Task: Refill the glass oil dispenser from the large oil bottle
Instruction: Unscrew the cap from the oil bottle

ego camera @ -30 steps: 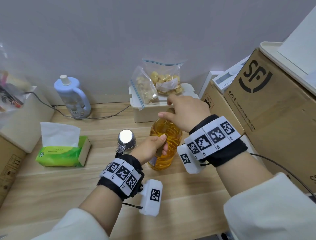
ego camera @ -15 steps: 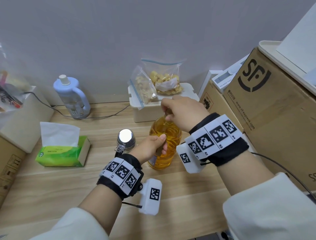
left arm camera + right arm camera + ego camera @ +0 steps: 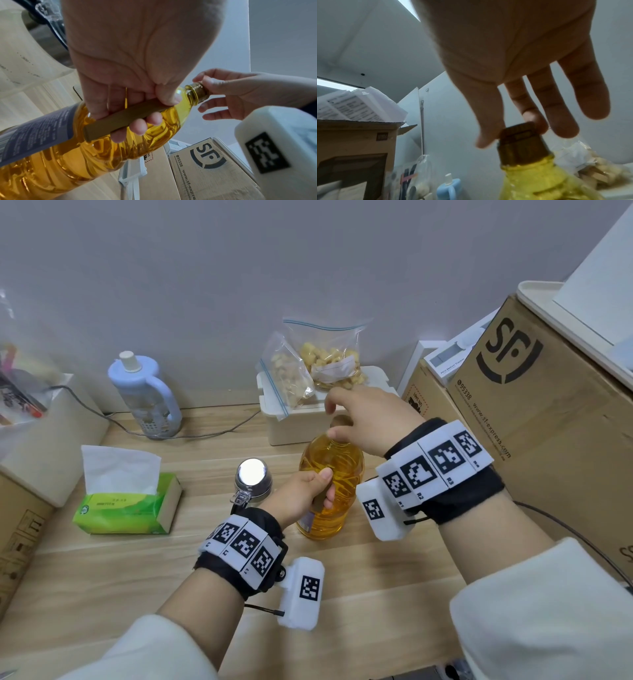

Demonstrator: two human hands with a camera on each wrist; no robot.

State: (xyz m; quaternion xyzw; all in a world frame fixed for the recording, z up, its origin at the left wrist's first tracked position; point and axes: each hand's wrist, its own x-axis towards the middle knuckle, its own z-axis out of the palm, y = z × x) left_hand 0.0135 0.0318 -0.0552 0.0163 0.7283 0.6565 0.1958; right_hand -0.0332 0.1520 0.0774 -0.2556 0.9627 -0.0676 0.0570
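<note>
The large oil bottle (image 3: 337,474) (image 3: 96,146) (image 3: 544,180), full of yellow oil, stands upright on the wooden table. My left hand (image 3: 305,491) (image 3: 137,94) grips its brown side handle (image 3: 123,119). Over the bottle's top, my right hand (image 3: 363,419) (image 3: 513,129) pinches the gold cap (image 3: 340,422) (image 3: 199,90) (image 3: 520,138) between thumb and index finger, while the other fingers stay spread. The glass oil dispenser (image 3: 253,479), with a shiny metal lid, stands just left of the bottle, beside my left wrist.
A green tissue box (image 3: 126,501) lies at the left, a pale blue jug (image 3: 144,395) at the back. A white box (image 3: 291,422) with snack bags (image 3: 318,371) stands behind the bottle. Cardboard boxes (image 3: 534,412) line the right side.
My right hand has kept shifting its fingers round the cap, from a close grip half a second ago to a thumb-and-index pinch with the other fingers spread. The left hand and bottle stayed still.
</note>
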